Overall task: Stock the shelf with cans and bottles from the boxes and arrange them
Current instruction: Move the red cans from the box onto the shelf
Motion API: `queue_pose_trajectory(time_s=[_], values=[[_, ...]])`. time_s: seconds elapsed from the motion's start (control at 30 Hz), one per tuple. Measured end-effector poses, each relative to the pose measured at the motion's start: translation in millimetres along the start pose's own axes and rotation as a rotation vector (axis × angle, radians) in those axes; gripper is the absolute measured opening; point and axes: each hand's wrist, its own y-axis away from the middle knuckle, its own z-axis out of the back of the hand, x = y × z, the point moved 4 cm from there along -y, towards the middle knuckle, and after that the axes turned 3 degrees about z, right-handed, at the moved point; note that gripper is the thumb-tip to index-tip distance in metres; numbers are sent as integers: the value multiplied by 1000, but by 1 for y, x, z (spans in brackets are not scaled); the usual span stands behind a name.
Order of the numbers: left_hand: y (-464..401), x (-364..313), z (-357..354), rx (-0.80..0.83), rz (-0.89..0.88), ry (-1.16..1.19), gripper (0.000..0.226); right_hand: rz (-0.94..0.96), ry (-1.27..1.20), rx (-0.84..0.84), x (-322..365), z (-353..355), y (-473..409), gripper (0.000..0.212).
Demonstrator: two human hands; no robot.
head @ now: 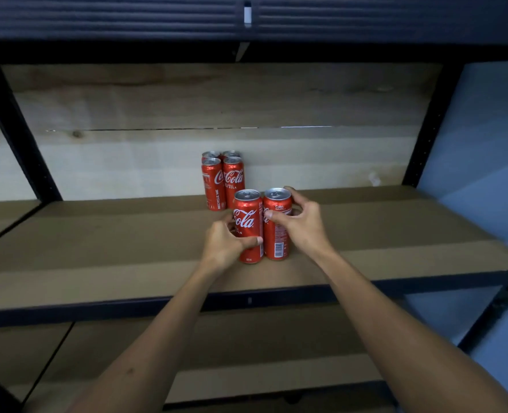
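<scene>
- Red cans stand upright on the brown shelf board [98, 248], all in its middle part.
- Left hand [226, 244] grips the left front can [248, 225], thumb across its lower front.
- Right hand [302, 223] grips the right front can [276, 231] near its top; the two cans touch.
- Four more cans [223, 180] sit packed together behind them, near the pale wooden back wall [187, 114].

Looks like a shop stockroom: dark metal rack [14, 129] w/ bare board shelves [98, 257], plank backing, branded soda cans [223, 180] grouped upright.
</scene>
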Motion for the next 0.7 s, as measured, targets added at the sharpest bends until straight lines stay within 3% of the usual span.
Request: queue_pose_trajectory(time_s=[0.17, 0.33, 0.47, 0.7], values=[[-17, 8, -7, -11, -18, 3, 71, -31, -45, -8, -24, 5, -9, 61], [-19, 20, -10, -61, 4, -56, 76, -147, 94, 110, -62, 12, 6, 52], [-43, 23, -20, -75, 29, -15, 67, -146, 77, 32, -78, 8, -13, 40], [-86, 17, -50, -369, 24, -240, 59, -81, 99, -174, -112, 13, -79, 43]])
